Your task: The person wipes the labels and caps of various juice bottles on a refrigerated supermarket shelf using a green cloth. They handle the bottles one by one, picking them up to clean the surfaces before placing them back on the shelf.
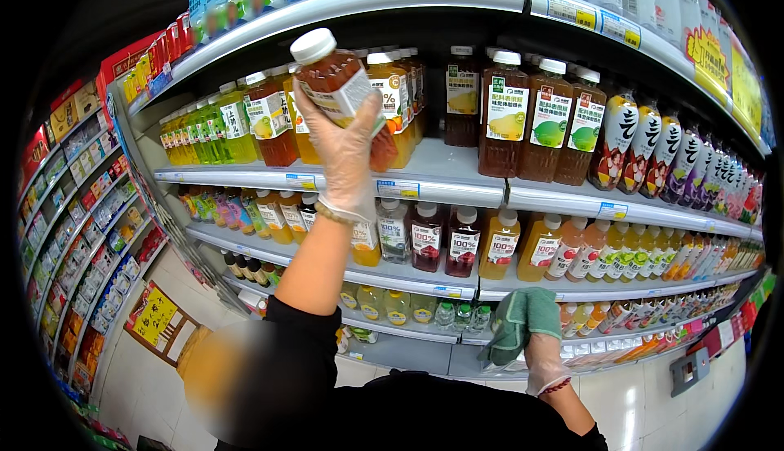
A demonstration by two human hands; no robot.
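Note:
My left hand (340, 145), in a clear disposable glove, grips a plastic bottle of reddish-brown drink (331, 77) with a white cap. The bottle tilts to the left, held in front of the upper middle shelf (444, 166). Behind it stand bottles of orange drink (401, 139), partly hidden. To the right is a bottle of brown pear drink (505, 117), upright and apart from the held one. My right hand (542, 353), also gloved, holds a green cloth (520, 322) low down, before the lower shelves. The cloth hides most of its fingers.
Labelled juice bottles (425, 240) line the shelf below. The top shelf's edge (416, 1) overhangs the held bottle. Slim patterned bottles (615, 139) continue rightward. On the left, a wooden chair (184, 353) bears a yellow sign. A grey box-like object (689, 370) rests on the floor at right.

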